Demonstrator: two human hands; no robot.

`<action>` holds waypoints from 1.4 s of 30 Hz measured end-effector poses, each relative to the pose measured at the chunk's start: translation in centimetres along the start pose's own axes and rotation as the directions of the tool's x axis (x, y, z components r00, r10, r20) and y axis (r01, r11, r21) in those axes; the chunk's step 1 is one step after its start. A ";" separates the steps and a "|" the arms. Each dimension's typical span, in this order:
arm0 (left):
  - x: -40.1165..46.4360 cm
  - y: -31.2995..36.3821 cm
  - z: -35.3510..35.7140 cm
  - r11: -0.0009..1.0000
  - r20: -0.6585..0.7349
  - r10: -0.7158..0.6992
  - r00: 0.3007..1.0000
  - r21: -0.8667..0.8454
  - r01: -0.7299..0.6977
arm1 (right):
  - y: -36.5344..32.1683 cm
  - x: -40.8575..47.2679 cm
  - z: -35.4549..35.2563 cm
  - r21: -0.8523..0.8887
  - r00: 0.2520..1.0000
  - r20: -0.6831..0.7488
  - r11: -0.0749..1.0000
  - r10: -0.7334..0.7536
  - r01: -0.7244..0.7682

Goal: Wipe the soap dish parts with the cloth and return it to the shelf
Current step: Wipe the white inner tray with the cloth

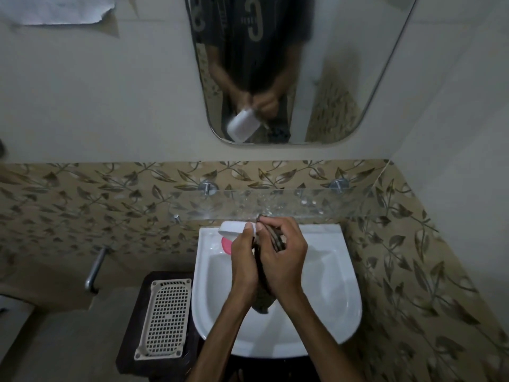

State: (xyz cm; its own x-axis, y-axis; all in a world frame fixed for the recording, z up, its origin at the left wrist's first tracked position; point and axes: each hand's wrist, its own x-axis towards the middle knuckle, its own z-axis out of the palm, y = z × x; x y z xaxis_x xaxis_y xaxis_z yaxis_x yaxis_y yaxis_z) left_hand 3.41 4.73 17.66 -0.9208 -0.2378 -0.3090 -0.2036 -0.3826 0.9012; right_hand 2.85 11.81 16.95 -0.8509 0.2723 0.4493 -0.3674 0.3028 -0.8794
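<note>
Soap dish tray (232,226): white plastic, judged light, rigid, slippery if wet; held over the washbasin (325,312), pinched at one end by the left hand (243,257); cloth (271,238), soft, gripped by the right hand (281,252); hands together; perforated insert (165,317) lies beside the washbasin.

Glossy white ceramic basin (325,293) — smooth plastic soap dish (232,226), dark woven cloth (263,299), clear glass shelf (289,201), perforated plastic tray (165,315).

White soap dish part (232,227) tilted over the basin's back left corner, dark striped cloth (265,271) bunched against it and hanging down.
</note>
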 end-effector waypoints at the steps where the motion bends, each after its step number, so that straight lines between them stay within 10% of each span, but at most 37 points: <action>1: -0.1 -0.1 0.0 1.000 0.007 -0.006 1.000 -0.019 0.006 | 0.0 0.0 0.2 0.014 0.999 -0.016 0.999 0.031 -0.031; 6: 0.5 0.4 -0.6 0.965 0.057 -0.109 0.992 -0.234 0.119 | 0.2 -1.3 0.5 0.062 0.999 0.042 0.998 0.021 -0.023; 14: 0.5 1.8 -1.3 0.862 0.067 -0.153 0.986 -0.479 0.166 | 1.1 -0.9 0.5 0.341 0.866 0.196 0.796 0.460 -0.500; 20: 0.2 1.5 -0.9 0.998 -0.017 0.001 1.000 -0.070 -0.002 | 0.6 0.5 0.0 0.430 0.721 0.324 0.584 0.612 -0.689; 37: 0.4 2.1 -3.6 0.844 0.450 0.047 0.892 0.459 -0.276 | 1.0 2.0 -2.8 0.208 0.889 0.389 0.917 0.241 -0.339; 42: -0.8 1.8 -4.0 0.866 0.442 0.161 0.882 0.366 -0.341 | 2.6 4.4 -2.5 0.208 0.781 0.331 0.766 0.530 -0.608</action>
State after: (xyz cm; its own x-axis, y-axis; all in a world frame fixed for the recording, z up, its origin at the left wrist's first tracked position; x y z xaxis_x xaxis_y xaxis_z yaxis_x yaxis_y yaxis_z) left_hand 5.06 0.70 18.30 -0.9923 0.1236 0.0068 0.0164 0.0767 0.9969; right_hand -0.93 16.07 17.05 -0.9833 0.0710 -0.1676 0.1581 -0.1241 -0.9796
